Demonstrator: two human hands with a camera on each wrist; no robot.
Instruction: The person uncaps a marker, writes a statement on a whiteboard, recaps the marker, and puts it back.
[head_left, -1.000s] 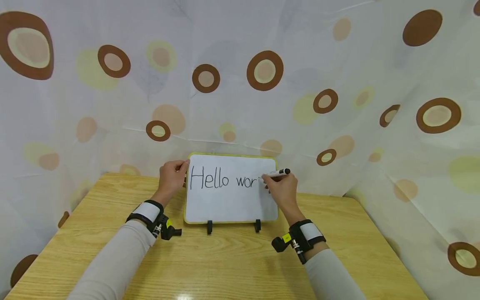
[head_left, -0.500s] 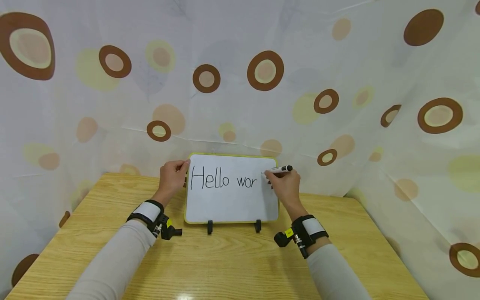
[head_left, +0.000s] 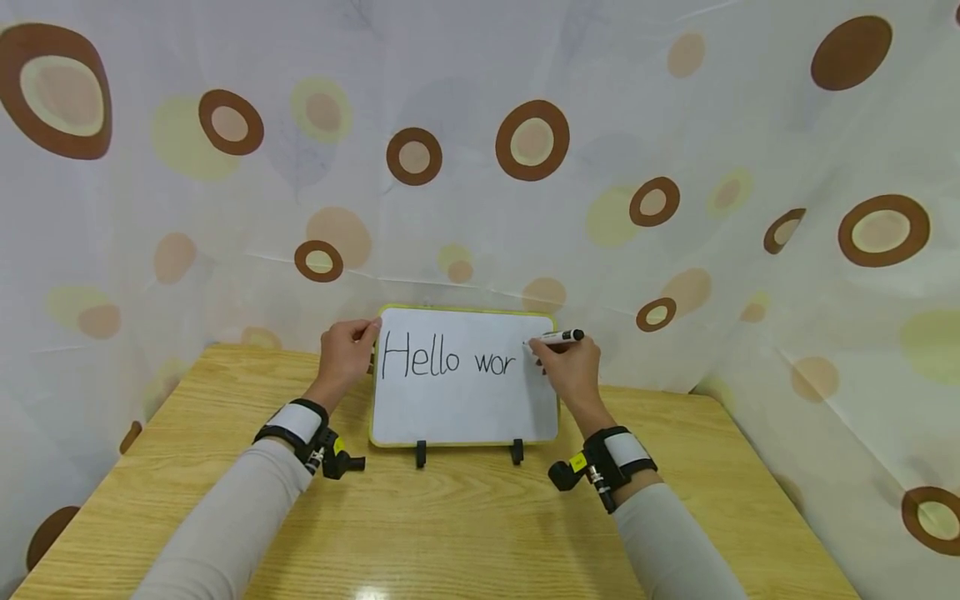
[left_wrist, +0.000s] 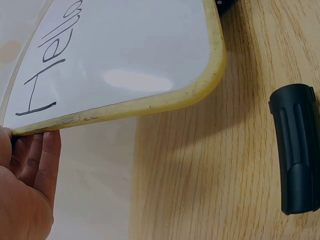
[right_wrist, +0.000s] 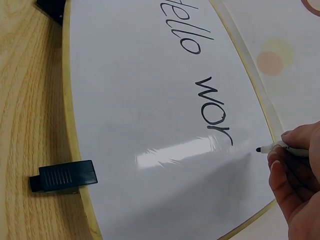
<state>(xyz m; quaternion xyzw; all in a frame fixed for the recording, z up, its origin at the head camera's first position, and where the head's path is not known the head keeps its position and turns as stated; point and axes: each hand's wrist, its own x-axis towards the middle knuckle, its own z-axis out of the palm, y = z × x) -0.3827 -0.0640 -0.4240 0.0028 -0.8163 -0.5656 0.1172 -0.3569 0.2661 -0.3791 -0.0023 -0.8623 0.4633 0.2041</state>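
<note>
A whiteboard (head_left: 457, 408) with a yellow rim stands tilted back on the table, bearing "Hello wor" in black. My left hand (head_left: 345, 358) grips its left edge near the upper corner; in the left wrist view the thumb is at the front and the fingers (left_wrist: 48, 160) go behind the rim. My right hand (head_left: 573, 375) pinches a white marker (head_left: 562, 337) with a black end. In the right wrist view the black marker tip (right_wrist: 258, 149) is at the board's upper right, past the "r"; whether it touches the surface I cannot tell.
Two black feet (head_left: 421, 454) support the board's lower edge on the wooden table (head_left: 450, 533). A patterned curtain (head_left: 465, 208) hangs close behind the board and along the sides. Wrist cameras (head_left: 341, 462) are strapped to both forearms.
My right hand with the marker has shifted slightly right and up from beside the "r", then stayed nearly still. The left hand keeps its place on the board's edge.
</note>
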